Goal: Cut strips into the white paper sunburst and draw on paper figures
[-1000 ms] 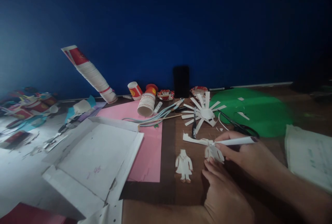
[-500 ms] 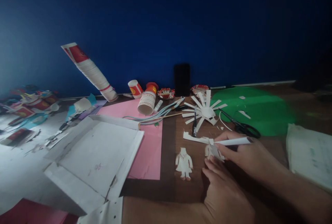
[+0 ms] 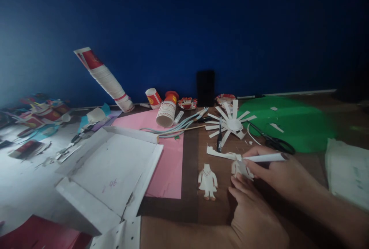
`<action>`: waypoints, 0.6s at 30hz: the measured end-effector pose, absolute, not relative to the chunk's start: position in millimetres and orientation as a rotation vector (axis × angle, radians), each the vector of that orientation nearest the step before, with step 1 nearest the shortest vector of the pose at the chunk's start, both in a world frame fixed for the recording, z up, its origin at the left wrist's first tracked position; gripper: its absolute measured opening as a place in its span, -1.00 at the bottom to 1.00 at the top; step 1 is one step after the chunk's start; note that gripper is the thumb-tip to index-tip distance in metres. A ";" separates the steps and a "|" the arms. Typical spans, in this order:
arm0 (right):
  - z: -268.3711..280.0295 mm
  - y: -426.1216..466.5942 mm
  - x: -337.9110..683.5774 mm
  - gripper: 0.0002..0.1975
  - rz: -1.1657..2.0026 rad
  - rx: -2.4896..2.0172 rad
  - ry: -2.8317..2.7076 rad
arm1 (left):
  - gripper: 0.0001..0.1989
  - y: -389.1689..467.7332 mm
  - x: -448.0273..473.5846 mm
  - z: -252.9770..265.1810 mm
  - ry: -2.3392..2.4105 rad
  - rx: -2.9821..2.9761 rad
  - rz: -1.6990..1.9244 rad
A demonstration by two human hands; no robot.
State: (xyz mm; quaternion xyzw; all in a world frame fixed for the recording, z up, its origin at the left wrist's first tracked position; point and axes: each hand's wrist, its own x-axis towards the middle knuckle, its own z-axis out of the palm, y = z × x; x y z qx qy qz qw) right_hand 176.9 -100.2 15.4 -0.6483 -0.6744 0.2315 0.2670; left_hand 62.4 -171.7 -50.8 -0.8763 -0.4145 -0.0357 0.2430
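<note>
My right hand [image 3: 275,166] is closed around a white pen [image 3: 265,157], its tip at the top of a white paper figure cutout [image 3: 239,167]. My left hand [image 3: 249,205] presses that cutout against the brown table with outstretched fingers, covering its lower part. To the left lies a second paper doll cutout [image 3: 208,181], with reddish-brown lines at collar, sleeves and feet. Just above the hands is a cut paper strip [image 3: 220,154], with a dark slim tool [image 3: 219,137] standing over it; its kind is unclear.
Beyond the hands lie black-handled scissors [image 3: 278,144], a fringed, cut-open paper cup [image 3: 233,125] and green paper [image 3: 300,122]. A white box lid [image 3: 115,172] overlaps pink paper [image 3: 171,164] on the left. A cup stack [image 3: 108,83] leans on the blue wall.
The whole view has shifted slightly, so everything appears a little farther right. Both hands stay at the same cutout, with the pen still at its top.
</note>
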 end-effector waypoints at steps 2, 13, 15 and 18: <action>15.2 -100.0 176.6 -0.81 0.612 -1.748 -1.811 | -0.58 -171.9 62.3 -50.6 -1.136 -2.386 -0.073; 14.3 -99.3 178.8 -0.82 0.580 -1.780 -1.804 | -0.59 -169.6 57.2 -55.7 -1.108 -2.386 -0.112; 14.1 -98.7 179.0 -0.82 0.568 -1.777 -1.806 | -0.58 -170.0 58.7 -55.5 -1.059 -2.401 -0.112; 15.0 -97.9 178.4 -0.82 0.573 -1.777 -1.812 | -0.58 -171.1 61.4 -56.1 -1.112 -2.382 -0.068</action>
